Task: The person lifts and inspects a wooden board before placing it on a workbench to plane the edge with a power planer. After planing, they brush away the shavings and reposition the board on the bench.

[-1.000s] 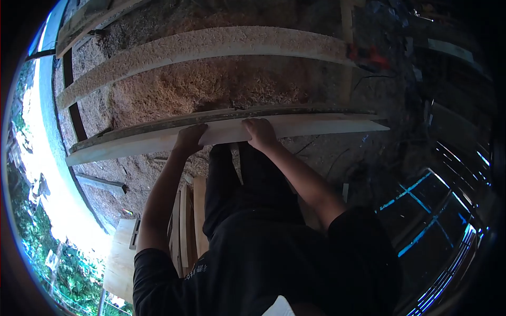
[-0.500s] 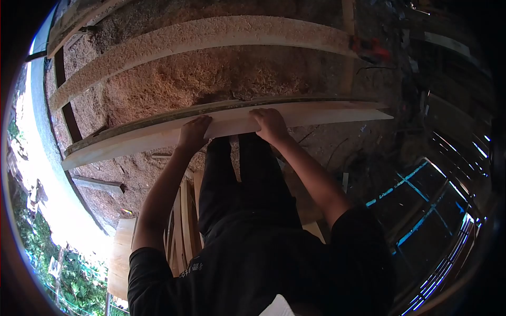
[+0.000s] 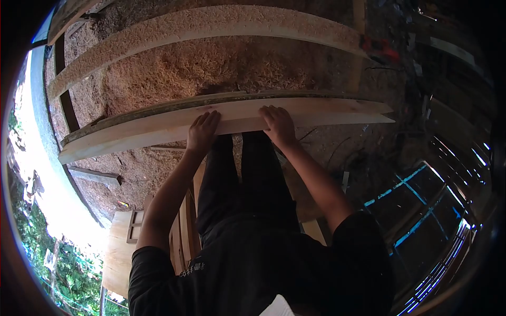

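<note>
Currently, left hand [image 3: 203, 132] and right hand [image 3: 279, 125] apart, fingers over pale board [image 3: 126, 136], mid-frame; can't tell if clamped. Best: even pressure, edge squared to the rough plank [image 3: 211, 99] behind.

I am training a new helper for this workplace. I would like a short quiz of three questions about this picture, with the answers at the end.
1. True or false: the left hand and the right hand both touch the pale board.
2. What colour is the object at the right end of the dusty beam?
A) white
B) red
C) green
3. Fill in "nearer" or "farther": the dusty beam lies ____ from the person than the pale board.

Key: 1 true; 2 B; 3 farther.
</note>
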A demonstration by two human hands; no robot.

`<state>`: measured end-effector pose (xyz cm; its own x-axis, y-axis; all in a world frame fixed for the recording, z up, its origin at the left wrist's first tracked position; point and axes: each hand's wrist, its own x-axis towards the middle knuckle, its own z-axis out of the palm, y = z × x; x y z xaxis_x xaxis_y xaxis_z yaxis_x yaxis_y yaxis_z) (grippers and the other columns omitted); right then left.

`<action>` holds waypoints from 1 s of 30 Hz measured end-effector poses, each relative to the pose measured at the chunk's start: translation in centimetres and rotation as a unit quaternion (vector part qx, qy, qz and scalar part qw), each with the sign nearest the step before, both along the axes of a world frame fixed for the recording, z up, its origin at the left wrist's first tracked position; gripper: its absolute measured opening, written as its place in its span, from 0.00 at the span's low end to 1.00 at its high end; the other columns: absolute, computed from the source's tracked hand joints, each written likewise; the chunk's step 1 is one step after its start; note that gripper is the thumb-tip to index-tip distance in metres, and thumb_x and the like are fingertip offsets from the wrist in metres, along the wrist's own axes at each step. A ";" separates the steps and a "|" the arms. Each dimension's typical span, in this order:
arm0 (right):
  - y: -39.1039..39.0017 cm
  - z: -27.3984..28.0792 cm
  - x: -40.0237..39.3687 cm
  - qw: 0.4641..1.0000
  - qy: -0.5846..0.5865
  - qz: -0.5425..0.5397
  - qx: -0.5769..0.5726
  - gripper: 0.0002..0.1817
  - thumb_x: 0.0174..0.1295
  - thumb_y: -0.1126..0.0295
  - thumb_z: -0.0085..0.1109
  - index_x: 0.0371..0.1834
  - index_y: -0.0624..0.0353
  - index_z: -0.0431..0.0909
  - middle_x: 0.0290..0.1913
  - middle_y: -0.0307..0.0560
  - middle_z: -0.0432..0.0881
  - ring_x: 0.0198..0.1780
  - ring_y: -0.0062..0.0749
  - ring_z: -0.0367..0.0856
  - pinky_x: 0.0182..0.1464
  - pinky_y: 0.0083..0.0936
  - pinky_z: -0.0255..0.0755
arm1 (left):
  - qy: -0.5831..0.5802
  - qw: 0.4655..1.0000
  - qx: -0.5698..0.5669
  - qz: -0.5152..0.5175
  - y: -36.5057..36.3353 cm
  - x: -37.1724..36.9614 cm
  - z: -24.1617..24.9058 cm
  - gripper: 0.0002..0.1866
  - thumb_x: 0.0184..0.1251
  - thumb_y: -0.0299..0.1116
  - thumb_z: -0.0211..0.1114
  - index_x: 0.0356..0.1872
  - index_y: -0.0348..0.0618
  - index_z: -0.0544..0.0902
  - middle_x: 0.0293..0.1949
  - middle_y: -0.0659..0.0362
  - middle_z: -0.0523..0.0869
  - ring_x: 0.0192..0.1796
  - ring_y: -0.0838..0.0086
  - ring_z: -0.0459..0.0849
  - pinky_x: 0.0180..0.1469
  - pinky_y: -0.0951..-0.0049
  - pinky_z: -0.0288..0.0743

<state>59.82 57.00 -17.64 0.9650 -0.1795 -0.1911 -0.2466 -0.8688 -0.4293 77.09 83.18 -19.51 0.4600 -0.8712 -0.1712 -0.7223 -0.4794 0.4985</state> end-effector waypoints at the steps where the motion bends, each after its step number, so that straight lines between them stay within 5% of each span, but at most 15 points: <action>1: 0.2 0.2 -0.1 1.000 0.007 -0.001 -0.013 0.34 0.49 0.72 0.85 0.64 0.57 0.83 0.68 0.51 0.85 0.71 0.49 0.83 0.75 0.50 0.73 | -0.001 1.000 -0.001 0.001 0.2 -0.3 -0.1 0.35 0.53 0.26 0.72 0.69 0.40 0.81 0.70 0.50 0.85 0.72 0.53 0.83 0.75 0.53 0.78; 8: -0.9 0.1 0.3 0.999 0.025 0.007 0.034 0.37 0.51 0.55 0.87 0.64 0.58 0.82 0.69 0.51 0.82 0.73 0.51 0.80 0.74 0.50 0.74 | -0.046 0.999 -0.021 0.000 0.9 -1.7 -0.2 0.31 0.62 0.29 0.66 0.70 0.40 0.81 0.71 0.50 0.83 0.72 0.51 0.82 0.75 0.52 0.77; 10: -2.5 0.2 2.7 0.970 0.214 0.033 0.110 0.42 0.48 0.48 0.88 0.64 0.58 0.82 0.65 0.53 0.82 0.71 0.53 0.80 0.74 0.48 0.75 | -0.050 0.998 -0.025 0.000 1.2 -2.0 -0.1 0.30 0.63 0.30 0.66 0.70 0.40 0.81 0.71 0.49 0.83 0.72 0.51 0.82 0.75 0.52 0.77; 19: -3.6 -4.0 5.1 0.956 0.201 0.114 0.179 0.61 0.32 0.46 0.92 0.73 0.60 0.74 0.71 0.55 0.76 0.72 0.56 0.75 0.77 0.48 0.71 | -0.083 0.996 0.009 -0.012 1.8 -2.8 0.4 0.30 0.66 0.34 0.70 0.71 0.41 0.81 0.74 0.50 0.82 0.75 0.52 0.80 0.77 0.51 0.75; 25: -2.9 -3.0 4.8 0.960 0.194 0.121 0.164 0.61 0.32 0.48 0.93 0.74 0.59 0.74 0.72 0.57 0.74 0.73 0.58 0.73 0.78 0.49 0.71 | 0.092 0.995 -0.002 -0.032 3.6 1.2 -0.3 0.50 0.54 0.45 0.85 0.78 0.42 0.73 0.79 0.48 0.76 0.82 0.48 0.71 0.83 0.47 0.66; 30: -2.3 -3.3 4.4 0.969 0.169 0.123 0.134 0.64 0.30 0.46 0.92 0.76 0.59 0.72 0.73 0.57 0.73 0.73 0.57 0.72 0.79 0.48 0.69 | 0.081 0.969 0.231 -0.037 4.1 6.4 -1.8 0.76 0.33 0.61 0.92 0.86 0.40 0.58 0.85 0.42 0.64 0.87 0.47 0.61 0.86 0.37 0.56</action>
